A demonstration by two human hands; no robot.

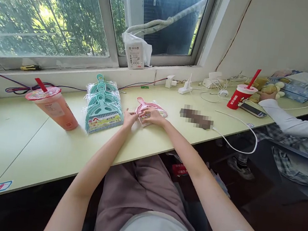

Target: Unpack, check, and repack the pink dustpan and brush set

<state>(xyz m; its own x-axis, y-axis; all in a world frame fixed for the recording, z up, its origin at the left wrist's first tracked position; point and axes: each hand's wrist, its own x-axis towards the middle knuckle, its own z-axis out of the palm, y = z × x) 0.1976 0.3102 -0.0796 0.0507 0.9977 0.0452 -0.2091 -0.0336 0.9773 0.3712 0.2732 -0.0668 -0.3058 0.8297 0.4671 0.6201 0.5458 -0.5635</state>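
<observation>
A pink mini dustpan-and-brush set [141, 102] in clear plastic wrap lies on the table in front of me. My right hand [155, 117] reaches over its near part, thumb and fingers closed on the wrapped set. At the set's left edge, my left hand [130, 119] pinches the plastic, its fingertips close to those of the right. My fingers cover part of the pink set. Just left of my left hand, several teal dustpan-and-brush sets [104, 108] in plastic wrap lie overlapped in a row.
A pink drink cup [56, 109] with a red straw stands at left. Toward the right are a blurred-out item [197, 117] with a white cable, a red cup [240, 97], a phone [252, 110] and chargers [185, 88]. Another person's sleeve [285, 116] reaches onto the table.
</observation>
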